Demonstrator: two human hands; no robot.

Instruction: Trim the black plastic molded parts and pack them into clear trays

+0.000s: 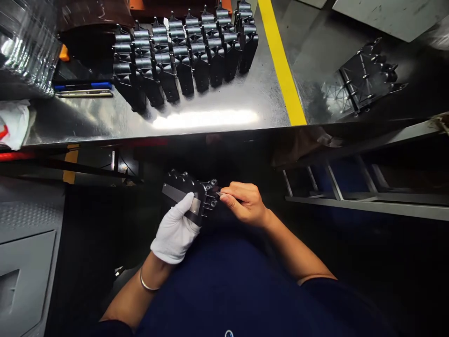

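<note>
My left hand (177, 231), in a white glove, grips a black molded plastic part (185, 180) in front of my body, below the table edge. The thumb presses on a smooth grey strip along the part's face. At the part's right end several posts and ribs stick out. My bare right hand (245, 201) is closed there, thumb and forefinger pinching a small, thin, pointed tool (219, 193) against or close to the ribbed end. Most of that tool is hidden by the fingers, so its kind does not show.
Rows of similar black parts (185, 56) stand on the metal table (217, 105). A yellow tape stripe (282, 61) runs to their right, with another black part (368, 79) beyond it. Pens (84, 86) and stacked clear trays (28, 47) are at left. A metal rack (351, 202) is at right.
</note>
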